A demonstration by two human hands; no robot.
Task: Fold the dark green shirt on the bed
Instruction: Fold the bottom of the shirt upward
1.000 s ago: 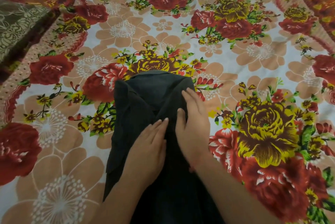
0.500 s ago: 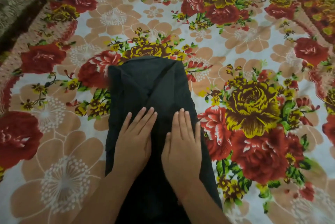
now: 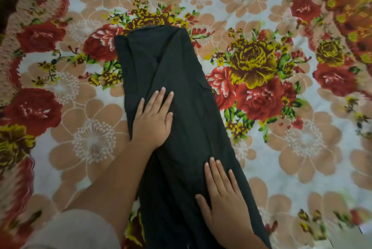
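We keep both palms flat, fingers straight, gripping nothing: left hand (image 3: 152, 121) & right hand (image 3: 223, 198) press shirt (image 3: 181, 79) smooth on bed (image 3: 291, 168) w/o bunching.

Left hand (image 3: 153, 122), right hand (image 3: 223, 198): seemingly flat

We see the shirt (image 3: 187, 79) as matt cloth, dark and without any shine, soft enough to lie in shallow creases and overlapping folds towards 12 o'clock. The sheet (image 3: 302, 148) under it is thin printed cloth, smooth, with fine wrinkles showing on its pale ground at 3 o'clock. At 7 o'clock the sleeve (image 3: 76, 232) looks like pale, plain, matt cloth.
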